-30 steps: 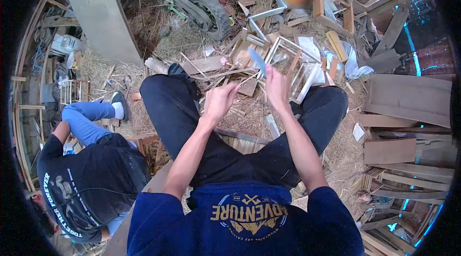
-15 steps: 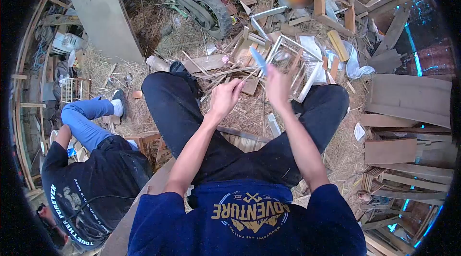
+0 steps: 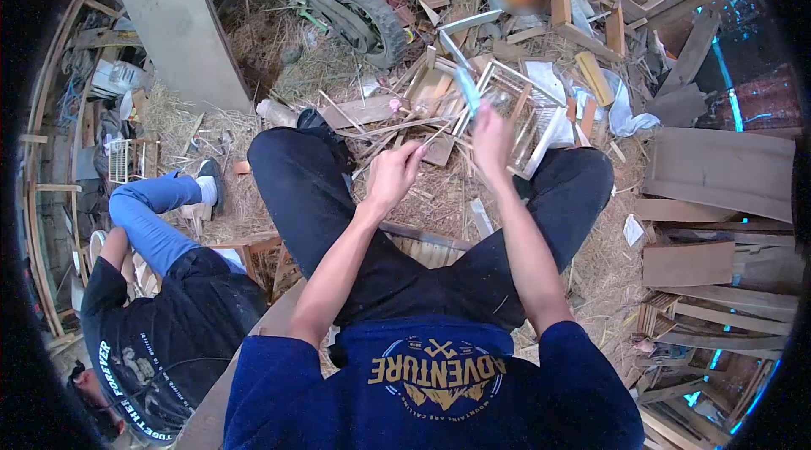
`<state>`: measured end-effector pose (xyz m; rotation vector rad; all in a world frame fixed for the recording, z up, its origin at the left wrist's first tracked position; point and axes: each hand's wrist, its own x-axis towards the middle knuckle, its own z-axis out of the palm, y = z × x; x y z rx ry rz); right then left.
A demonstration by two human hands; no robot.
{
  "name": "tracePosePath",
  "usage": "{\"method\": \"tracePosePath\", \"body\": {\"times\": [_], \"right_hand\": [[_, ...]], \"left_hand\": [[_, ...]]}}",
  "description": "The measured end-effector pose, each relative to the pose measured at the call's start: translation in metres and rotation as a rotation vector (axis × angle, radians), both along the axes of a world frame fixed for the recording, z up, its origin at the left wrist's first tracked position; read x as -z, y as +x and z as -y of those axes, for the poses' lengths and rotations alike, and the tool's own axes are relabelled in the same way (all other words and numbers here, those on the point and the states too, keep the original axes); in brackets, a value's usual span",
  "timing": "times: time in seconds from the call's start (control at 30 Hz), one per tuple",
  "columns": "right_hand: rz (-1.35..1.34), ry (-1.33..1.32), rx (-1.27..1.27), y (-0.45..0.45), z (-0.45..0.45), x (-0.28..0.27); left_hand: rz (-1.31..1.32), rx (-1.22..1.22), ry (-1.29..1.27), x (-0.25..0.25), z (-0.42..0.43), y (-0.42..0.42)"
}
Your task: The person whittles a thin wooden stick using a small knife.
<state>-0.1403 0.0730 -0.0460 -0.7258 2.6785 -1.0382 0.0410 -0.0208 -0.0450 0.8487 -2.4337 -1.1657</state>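
Observation:
My left hand (image 3: 394,174) is closed, thumb and fingers pinching a thin wooden stick (image 3: 438,132) that points away toward the right. My right hand (image 3: 492,144) is wrapped round the handle of a knife, and its broad bluish blade (image 3: 466,89) sticks out forward and to the left. The blade looks slightly blurred and is held apart from the stick. Beyond both hands stands a white slatted wooden frame (image 3: 549,89). Beneath them lie a small flat wood piece (image 3: 439,149) and loose sticks.
At my left a co-worker in a black shirt (image 3: 182,340) sits bent over. A wheel with a black tyre (image 3: 382,28) lies ahead, near a large leaning board (image 3: 173,24). Boards (image 3: 718,171) are stacked at the right. Wood scraps and shavings cover the floor (image 3: 439,201).
My right hand has moved the knife forward and slightly right, away from the stick. My left hand has barely shifted and still pinches the stick. The co-worker has leaned a little.

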Motion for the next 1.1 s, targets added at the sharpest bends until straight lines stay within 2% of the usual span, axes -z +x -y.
{"method": "tracePosePath", "body": {"times": [0.1,0.17,0.2,0.33,0.43,0.47,0.57,0.6,0.63,0.7,0.77,0.8,0.93,1.03,1.1], "right_hand": [[0.042,0.02,-0.098,0.015,-0.012,0.0],[-0.079,0.072,-0.249,0.046,-0.012,0.005],[-0.163,0.071,-0.228,0.044,-0.011,0.018],[-0.054,0.062,0.017,-0.002,-0.005,0.017],[0.01,0.16,-0.189,0.027,-0.009,0.017],[-0.285,-0.018,-0.282,0.044,-0.013,0.016],[-0.218,0.024,-0.208,0.026,-0.007,0.017],[-0.069,0.012,-0.086,0.012,-0.003,0.021],[0.118,0.025,0.011,0.01,-0.001,-0.01],[-0.012,0.032,-0.064,0.015,-0.005,0.01],[-0.072,0.106,-0.28,0.046,-0.01,-0.001],[-0.265,0.039,-0.241,0.047,-0.006,0.005],[-0.064,0.118,0.005,-0.007,-0.004,0.012],[-0.12,0.09,-0.125,0.01,-0.012,0.017],[-0.349,0.153,-0.278,0.03,-0.013,0.017]], "left_hand": [[-0.005,-0.007,-0.016,0.006,0.001,-0.001],[-0.019,-0.021,0.006,0.007,-0.001,-0.003],[-0.008,-0.022,0.016,0.006,-0.001,-0.002],[-0.022,-0.008,0.013,0.003,-0.003,-0.005],[-0.05,-0.034,0.047,0.009,-0.003,-0.005],[-0.034,-0.055,0.062,0.009,-0.003,-0.005],[-0.041,-0.054,0.039,0.008,-0.001,-0.006],[-0.081,-0.049,0.023,0.01,-0.002,-0.007],[-0.116,-0.044,0.008,0.01,-0.002,-0.005],[-0.066,-0.048,0.016,0.008,-0.004,-0.002],[-0.002,-0.061,0.076,0.0,-0.003,-0.003],[-0.027,-0.077,0.075,0.002,-0.003,-0.003],[-0.052,-0.035,-0.004,0.005,-0.003,-0.002],[-0.044,-0.02,0.041,0.0,0.0,0.0],[-0.012,-0.062,0.132,-0.006,0.001,-0.002]]}}
